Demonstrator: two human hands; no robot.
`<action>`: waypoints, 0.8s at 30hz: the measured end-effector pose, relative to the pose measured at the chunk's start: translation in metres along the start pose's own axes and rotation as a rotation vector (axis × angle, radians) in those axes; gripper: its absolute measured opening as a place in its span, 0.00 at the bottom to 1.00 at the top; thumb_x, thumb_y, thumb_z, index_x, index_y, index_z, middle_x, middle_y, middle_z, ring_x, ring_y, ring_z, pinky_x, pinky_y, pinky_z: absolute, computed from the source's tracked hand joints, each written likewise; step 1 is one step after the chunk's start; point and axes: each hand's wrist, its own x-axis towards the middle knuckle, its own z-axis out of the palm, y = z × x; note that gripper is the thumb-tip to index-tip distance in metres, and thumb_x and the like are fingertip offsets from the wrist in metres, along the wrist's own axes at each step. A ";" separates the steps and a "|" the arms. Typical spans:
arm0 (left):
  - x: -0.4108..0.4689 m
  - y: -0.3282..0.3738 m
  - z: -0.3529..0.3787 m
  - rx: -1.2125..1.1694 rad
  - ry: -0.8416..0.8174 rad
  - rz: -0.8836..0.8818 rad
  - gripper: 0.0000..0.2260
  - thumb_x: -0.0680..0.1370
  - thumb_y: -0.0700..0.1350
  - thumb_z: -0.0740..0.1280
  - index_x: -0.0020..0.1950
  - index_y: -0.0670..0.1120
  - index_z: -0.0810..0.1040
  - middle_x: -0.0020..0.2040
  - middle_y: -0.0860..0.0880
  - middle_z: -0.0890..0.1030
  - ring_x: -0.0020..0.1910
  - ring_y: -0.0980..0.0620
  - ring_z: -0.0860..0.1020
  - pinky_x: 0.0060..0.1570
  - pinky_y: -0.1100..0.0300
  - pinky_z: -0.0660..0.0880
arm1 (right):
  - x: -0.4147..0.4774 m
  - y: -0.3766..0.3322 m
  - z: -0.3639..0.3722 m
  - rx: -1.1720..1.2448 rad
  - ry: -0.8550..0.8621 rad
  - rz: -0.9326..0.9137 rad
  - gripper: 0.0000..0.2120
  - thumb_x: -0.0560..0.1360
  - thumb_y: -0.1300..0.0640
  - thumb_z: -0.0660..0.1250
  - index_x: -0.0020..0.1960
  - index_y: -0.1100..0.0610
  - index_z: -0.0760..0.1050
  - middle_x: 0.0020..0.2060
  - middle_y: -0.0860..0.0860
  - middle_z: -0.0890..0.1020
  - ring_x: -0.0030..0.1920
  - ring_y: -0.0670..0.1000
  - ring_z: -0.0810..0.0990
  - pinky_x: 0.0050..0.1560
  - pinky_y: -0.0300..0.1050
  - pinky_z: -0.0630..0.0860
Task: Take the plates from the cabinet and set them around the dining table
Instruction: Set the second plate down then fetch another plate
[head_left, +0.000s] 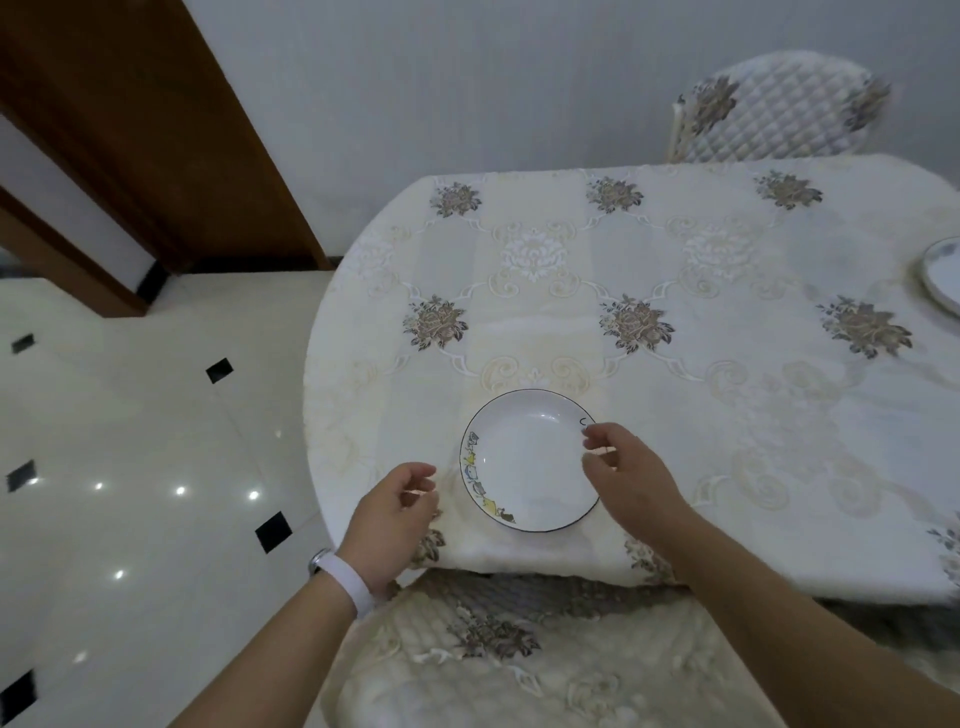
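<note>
Where the cloth-covered surface (727, 415) nears its front edge, a white plate (524, 457) lies flat.
The left grip (395, 514), a white band (348, 577) on its wrist, hangs just left of the plate, fingers loosely curled and holding nothing. The right grip (628, 478) reaches over the plate's right rim, thumb and fingers bent loosely and parted, pinching nothing that shows. A second plate (943, 275) sits well apart at the right.
</note>
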 end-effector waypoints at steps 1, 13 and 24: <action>-0.005 0.000 -0.005 0.091 -0.005 0.051 0.11 0.78 0.43 0.65 0.60 0.53 0.76 0.54 0.55 0.79 0.48 0.62 0.77 0.51 0.62 0.75 | -0.002 -0.009 0.002 -0.058 -0.027 -0.057 0.15 0.79 0.56 0.63 0.65 0.51 0.73 0.56 0.43 0.77 0.48 0.41 0.77 0.47 0.37 0.70; -0.060 -0.040 -0.096 0.821 0.244 0.367 0.21 0.74 0.57 0.60 0.63 0.50 0.77 0.59 0.47 0.80 0.57 0.44 0.78 0.56 0.48 0.75 | -0.040 -0.100 0.079 -0.651 -0.201 -0.690 0.21 0.79 0.47 0.58 0.68 0.54 0.73 0.65 0.49 0.77 0.63 0.52 0.74 0.62 0.47 0.71; -0.156 -0.159 -0.221 0.800 0.405 0.267 0.19 0.73 0.55 0.61 0.59 0.50 0.80 0.57 0.48 0.81 0.56 0.45 0.79 0.55 0.49 0.76 | -0.124 -0.192 0.226 -0.816 -0.267 -0.954 0.20 0.74 0.44 0.58 0.57 0.55 0.80 0.52 0.52 0.82 0.51 0.56 0.81 0.50 0.51 0.79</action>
